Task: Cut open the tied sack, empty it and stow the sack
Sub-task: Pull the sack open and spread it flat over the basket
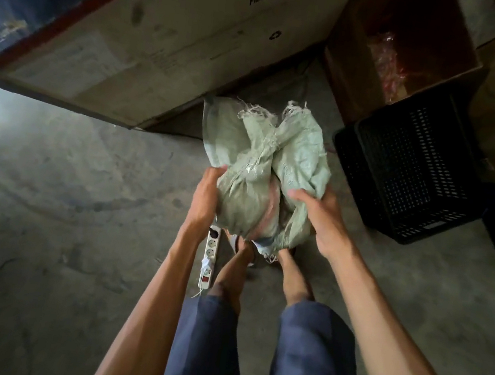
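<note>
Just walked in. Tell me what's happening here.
A person stands on a concrete floor and holds a pale green woven sack in front of them with both bare hands, the left hand on one side and the right hand on the other. The sack's frayed top is knotted shut, so it looks unopened. A black plastic crate and an open cardboard box sit to the right. A white power strip lies by the feet. No cutting tool is visible.
</note>
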The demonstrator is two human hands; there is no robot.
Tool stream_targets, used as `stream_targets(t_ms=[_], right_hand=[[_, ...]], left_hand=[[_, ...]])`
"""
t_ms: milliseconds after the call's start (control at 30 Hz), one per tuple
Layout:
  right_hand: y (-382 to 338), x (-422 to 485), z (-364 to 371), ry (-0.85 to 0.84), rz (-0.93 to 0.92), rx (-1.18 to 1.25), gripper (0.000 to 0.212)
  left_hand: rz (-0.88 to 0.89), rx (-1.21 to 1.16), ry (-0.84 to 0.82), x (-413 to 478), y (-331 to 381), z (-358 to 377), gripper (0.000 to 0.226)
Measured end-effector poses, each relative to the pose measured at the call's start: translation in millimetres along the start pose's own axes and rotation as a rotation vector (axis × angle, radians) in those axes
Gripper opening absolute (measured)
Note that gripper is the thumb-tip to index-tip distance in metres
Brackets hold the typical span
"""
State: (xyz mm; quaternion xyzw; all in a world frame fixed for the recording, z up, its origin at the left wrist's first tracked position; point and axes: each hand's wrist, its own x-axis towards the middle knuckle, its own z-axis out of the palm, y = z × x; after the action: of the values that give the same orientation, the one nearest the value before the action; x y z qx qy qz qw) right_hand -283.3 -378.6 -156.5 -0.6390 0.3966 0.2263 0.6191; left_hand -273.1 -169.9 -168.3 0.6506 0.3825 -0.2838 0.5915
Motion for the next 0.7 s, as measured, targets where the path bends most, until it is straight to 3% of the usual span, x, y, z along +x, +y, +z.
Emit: stream_targets(t_ms=[67,133,233,300,500,600,700], right_hand=[[2.9,-0.5,12.8,0.012,0.025,-0.012,0.039],[11.7,3.1,16.3,0.176,0.006,-0.132,0.036],[14.8,3.1,1.6,0.395,-0.024,-0.256,0.034],[15.5,0.6,-12.2,0.472,-0.05,-0.342,0.04],[26.7,-13.2,-25.7,0.607,-0.093,-0.35,0.03],[30.2,-13.3,-40.5,0.678,-0.063,-0.269,0.035],[30.0,-16.9,-49.3,0.602,-0.021,-0.103,0.035]], left_hand=[[0.069,0.298,0.006,3.1,3.3,3.5,0.07],[0.201,0.563,0.154,5.4,0.4,3.9,0.065],[0.217,0.61,0.459,3.8,2.1,-7.3,0.061],[0.175,0.659,0.553,2.1,0.9,-12.9,0.06],[0.124,0.667,0.599,2.8,-7.8,-10.2,0.06],[0.078,0.618,0.582,12.2,-5.1,-26.6,0.057],[0.131,0.459,0.479,12.3,-7.2,-37.7,0.058]])
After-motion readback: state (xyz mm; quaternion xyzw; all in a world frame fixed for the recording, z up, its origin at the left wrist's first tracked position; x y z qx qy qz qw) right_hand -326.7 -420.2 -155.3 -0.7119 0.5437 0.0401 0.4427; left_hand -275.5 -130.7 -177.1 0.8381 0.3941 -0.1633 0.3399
